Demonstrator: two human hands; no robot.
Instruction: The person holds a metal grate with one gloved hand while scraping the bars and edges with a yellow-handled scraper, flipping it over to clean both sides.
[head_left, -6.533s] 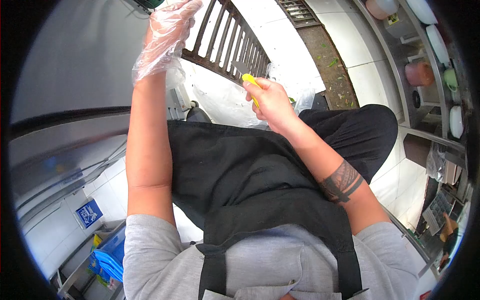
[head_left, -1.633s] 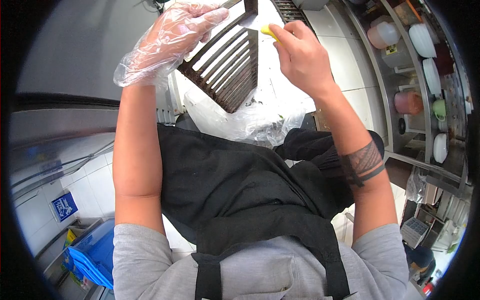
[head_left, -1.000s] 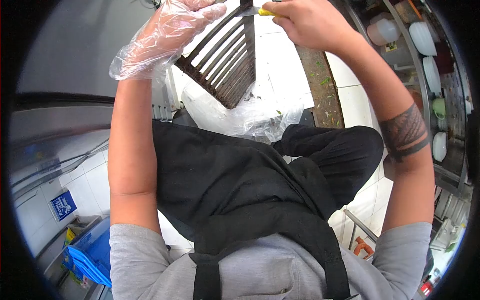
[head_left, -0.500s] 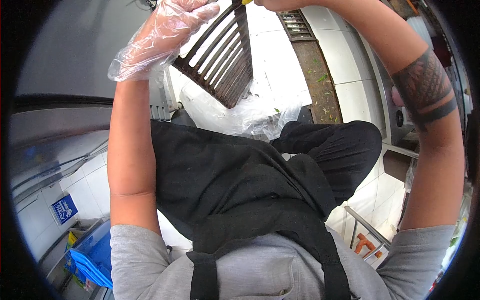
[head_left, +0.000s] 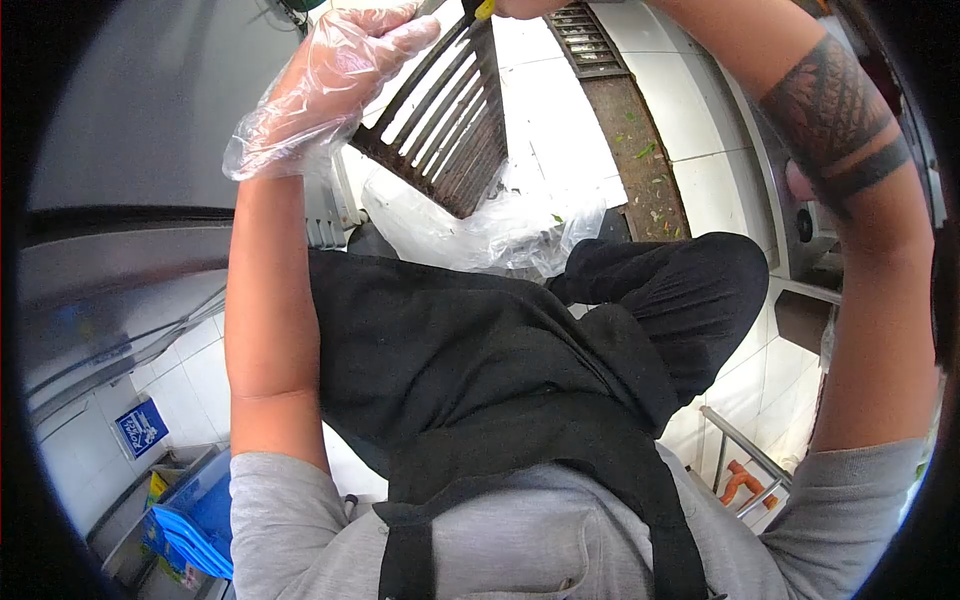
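Note:
My left hand [head_left: 345, 75], in a clear plastic glove, is at the top left, its fingers closed at the upper side of a dark slatted drain grate [head_left: 465, 130]. The grate stands tilted, its lower corner down on crumpled clear plastic sheeting [head_left: 480, 235]. At the top edge of the view my bare right hand [head_left: 530, 7] is mostly cut off. Its fingers are around a tool of which only a yellow part [head_left: 485, 10] shows, close to the grate's upper end. The rest of that tool is hidden.
An open floor channel [head_left: 640, 150] with dirt and leaves runs right of the grate; another grate section [head_left: 585, 40] covers its far part. A grey metal cabinet [head_left: 150, 100] stands left. Blue plastic containers [head_left: 190, 535] are at lower left, a metal rail [head_left: 745, 445] at lower right.
My right hand and the yellow part have moved slightly down and left, and the right forearm has shifted with them. The left hand stays by the grate, which keeps its tilt.

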